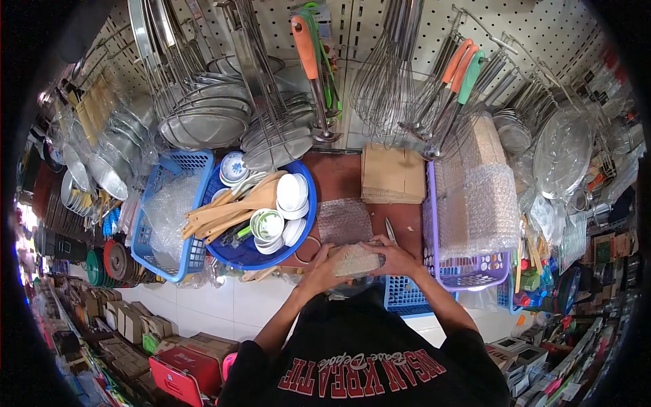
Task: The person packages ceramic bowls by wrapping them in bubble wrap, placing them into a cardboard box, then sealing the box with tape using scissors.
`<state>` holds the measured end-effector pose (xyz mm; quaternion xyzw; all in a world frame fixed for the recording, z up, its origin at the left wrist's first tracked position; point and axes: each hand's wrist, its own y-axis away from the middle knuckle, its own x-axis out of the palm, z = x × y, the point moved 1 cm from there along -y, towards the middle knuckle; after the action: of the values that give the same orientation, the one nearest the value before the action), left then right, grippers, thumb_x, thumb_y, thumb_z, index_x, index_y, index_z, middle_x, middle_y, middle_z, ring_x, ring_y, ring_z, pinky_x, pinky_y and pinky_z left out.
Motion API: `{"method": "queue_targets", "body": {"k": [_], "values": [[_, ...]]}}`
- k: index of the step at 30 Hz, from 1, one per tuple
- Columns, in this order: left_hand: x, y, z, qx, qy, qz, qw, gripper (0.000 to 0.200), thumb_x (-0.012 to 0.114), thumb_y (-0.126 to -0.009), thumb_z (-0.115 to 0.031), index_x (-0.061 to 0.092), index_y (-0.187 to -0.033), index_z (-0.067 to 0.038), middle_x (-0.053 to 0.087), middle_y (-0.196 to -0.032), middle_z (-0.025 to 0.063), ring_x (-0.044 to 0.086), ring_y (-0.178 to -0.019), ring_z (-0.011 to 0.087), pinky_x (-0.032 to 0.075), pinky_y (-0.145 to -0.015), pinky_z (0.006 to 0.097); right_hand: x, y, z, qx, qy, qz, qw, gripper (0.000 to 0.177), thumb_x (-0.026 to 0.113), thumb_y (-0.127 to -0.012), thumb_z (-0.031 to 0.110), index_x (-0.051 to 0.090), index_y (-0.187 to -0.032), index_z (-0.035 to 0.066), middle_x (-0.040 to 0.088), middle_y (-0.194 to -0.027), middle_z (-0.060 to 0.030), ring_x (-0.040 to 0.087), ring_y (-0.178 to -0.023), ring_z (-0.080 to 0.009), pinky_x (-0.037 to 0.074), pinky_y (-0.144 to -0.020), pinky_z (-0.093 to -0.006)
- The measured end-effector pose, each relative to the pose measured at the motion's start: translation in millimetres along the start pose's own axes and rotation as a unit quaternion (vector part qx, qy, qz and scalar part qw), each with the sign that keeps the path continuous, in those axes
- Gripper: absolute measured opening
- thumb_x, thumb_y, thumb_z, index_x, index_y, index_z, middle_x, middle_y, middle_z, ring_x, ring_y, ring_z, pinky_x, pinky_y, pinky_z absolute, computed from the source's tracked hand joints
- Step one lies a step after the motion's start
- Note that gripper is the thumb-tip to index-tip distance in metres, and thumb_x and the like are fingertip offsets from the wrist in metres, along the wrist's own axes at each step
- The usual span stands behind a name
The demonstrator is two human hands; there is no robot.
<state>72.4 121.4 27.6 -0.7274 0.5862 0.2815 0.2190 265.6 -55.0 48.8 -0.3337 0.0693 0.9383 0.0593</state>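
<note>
Close to my body, at the front edge of the red-brown table, I hold a small bundle in bubble wrap (357,260); what is inside cannot be made out. My left hand (321,270) is closed on its left end. My right hand (395,260) grips the right end, thumb on top. Just beyond the bundle a sheet of bubble wrap (344,216) lies flat on the table. A pointed metal blade (390,230), perhaps of scissors, lies beside my right hand. Near my left hand rests a thin ring (308,250).
On the left, a blue basin (310,203) holds wooden spatulas (252,197) and white bowls (291,193), beside a light-blue basket (178,273). Flattened cardboard (392,173) is stacked behind. A purple basket (431,217) with bubble-wrapped packages stands right. Whisks (388,95) and strainers (203,127) hang above.
</note>
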Motion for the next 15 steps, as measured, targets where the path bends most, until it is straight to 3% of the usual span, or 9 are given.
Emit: {"method": "queue_targets", "body": {"k": [5, 11, 15], "values": [[5, -5, 6, -0.079, 0.069, -0.03, 0.994, 0.092, 0.088, -0.066, -0.035, 0.045, -0.142, -0.006, 0.04, -0.138, 0.0216, 0.048, -0.127, 0.039, 0.043, -0.105, 0.0441, 1, -5, -11, 0.054, -0.089, -0.025, 0.994, 0.085, 0.084, -0.066, 0.021, 0.05, -0.144, 0.02, 0.048, -0.132, -0.0161, 0.051, -0.121, -0.0318, 0.041, -0.105, -0.0376], [4, -8, 1, -0.09, 0.111, -0.068, 0.987, 0.092, 0.09, -0.063, -0.029, 0.047, -0.138, -0.002, 0.045, -0.131, 0.0225, 0.049, -0.124, 0.0399, 0.043, -0.105, 0.0437, 6, -7, -21, 0.066, -0.152, -0.044, 0.985, 0.084, 0.087, -0.066, 0.022, 0.052, -0.142, 0.018, 0.051, -0.133, -0.0151, 0.051, -0.122, -0.0277, 0.04, -0.105, -0.0366], [9, -7, 1, -0.114, 0.119, -0.08, 0.983, 0.092, 0.091, -0.062, -0.033, 0.048, -0.137, -0.002, 0.048, -0.128, 0.0212, 0.05, -0.123, 0.0392, 0.042, -0.105, 0.0426, 7, -4, -22, 0.098, -0.178, -0.048, 0.978, 0.081, 0.089, -0.066, 0.017, 0.054, -0.14, 0.011, 0.056, -0.131, -0.012, 0.053, -0.121, -0.0228, 0.041, -0.105, -0.0316]]}}
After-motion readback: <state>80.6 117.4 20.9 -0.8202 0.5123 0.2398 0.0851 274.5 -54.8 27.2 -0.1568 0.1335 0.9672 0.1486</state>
